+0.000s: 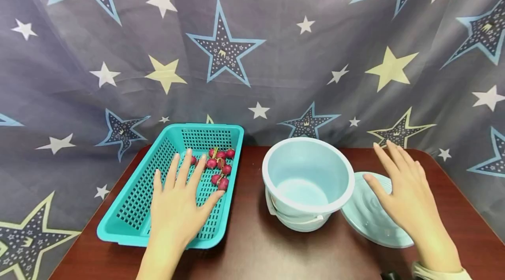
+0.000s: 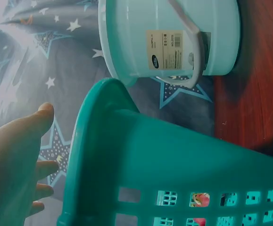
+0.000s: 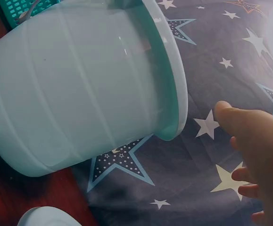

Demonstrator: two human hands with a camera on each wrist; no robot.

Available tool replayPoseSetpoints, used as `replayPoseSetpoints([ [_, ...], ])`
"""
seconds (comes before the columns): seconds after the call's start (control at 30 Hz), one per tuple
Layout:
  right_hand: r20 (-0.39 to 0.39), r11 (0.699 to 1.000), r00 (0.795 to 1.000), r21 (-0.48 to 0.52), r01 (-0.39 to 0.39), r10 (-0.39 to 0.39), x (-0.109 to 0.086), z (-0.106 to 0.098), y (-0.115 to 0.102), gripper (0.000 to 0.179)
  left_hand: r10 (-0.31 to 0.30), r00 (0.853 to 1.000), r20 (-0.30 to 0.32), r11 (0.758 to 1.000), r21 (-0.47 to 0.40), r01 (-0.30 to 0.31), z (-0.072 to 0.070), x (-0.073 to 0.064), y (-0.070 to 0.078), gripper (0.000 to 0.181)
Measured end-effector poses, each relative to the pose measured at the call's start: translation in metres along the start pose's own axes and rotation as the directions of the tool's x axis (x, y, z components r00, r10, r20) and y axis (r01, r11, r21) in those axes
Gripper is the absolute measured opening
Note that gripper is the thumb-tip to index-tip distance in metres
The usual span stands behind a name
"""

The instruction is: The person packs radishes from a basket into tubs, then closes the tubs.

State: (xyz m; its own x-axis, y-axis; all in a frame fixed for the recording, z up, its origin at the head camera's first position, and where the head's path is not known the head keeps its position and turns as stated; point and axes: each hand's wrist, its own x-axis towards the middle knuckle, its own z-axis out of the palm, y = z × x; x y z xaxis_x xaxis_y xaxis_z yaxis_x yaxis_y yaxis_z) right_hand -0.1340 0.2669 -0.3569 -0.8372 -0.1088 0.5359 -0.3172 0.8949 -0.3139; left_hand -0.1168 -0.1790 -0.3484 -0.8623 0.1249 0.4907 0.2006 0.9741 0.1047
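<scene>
My left hand (image 1: 179, 207) is spread over the turquoise plastic basket (image 1: 232, 210), fingers straight and holding nothing. Inside the basket, towards its far right side, lies a group of red radishes (image 1: 221, 162), some partly hidden behind my fingertips. In the left wrist view the same hand (image 2: 13, 165) shows above the basket's rim. My right hand (image 1: 410, 196), also empty with fingers extended, hovers over the pale blue round lid (image 1: 367, 214). Left of it stands a light blue bucket (image 1: 307, 175) with its top uncovered and its handle (image 1: 296, 218) hanging down at the front.
All of these stand on a dark reddish-brown table (image 1: 260, 253). A grey curtain (image 1: 276, 91) printed with stars hangs right behind its far edge. The bucket stands between the basket and the lid, and a paper label (image 2: 165, 49) shows on its side.
</scene>
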Motion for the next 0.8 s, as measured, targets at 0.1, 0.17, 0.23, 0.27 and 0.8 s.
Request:
replayPoseSetpoints([
  [0.1,-0.021,1.000,1.000,0.028,0.008,-0.007,-0.001,0.003,0.000,0.069,0.002,1.000,-0.001,1.000,0.000,-0.002,-0.001,0.001,0.001,0.084],
  [0.17,-0.034,0.998,0.999,0.056,0.018,-0.016,-0.001,0.004,0.001,0.068,-0.004,1.000,0.001,1.000,0.000,0.004,-0.001,0.001,0.000,0.084],
  [0.23,-0.045,0.995,0.999,0.091,0.029,-0.025,-0.002,0.006,0.000,0.067,-0.010,1.000,0.006,1.000,0.005,0.010,-0.002,0.001,-0.002,0.084],
  [0.27,-0.046,0.994,0.999,0.109,0.033,-0.028,-0.002,0.007,0.001,0.067,-0.012,1.000,0.006,1.000,0.006,0.012,-0.002,0.000,-0.003,0.084],
  [0.8,0.127,0.931,0.991,0.356,-0.080,0.037,-0.005,0.017,-0.002,0.067,-0.036,0.999,0.029,0.999,-0.009,0.036,-0.005,0.002,-0.010,0.084],
])
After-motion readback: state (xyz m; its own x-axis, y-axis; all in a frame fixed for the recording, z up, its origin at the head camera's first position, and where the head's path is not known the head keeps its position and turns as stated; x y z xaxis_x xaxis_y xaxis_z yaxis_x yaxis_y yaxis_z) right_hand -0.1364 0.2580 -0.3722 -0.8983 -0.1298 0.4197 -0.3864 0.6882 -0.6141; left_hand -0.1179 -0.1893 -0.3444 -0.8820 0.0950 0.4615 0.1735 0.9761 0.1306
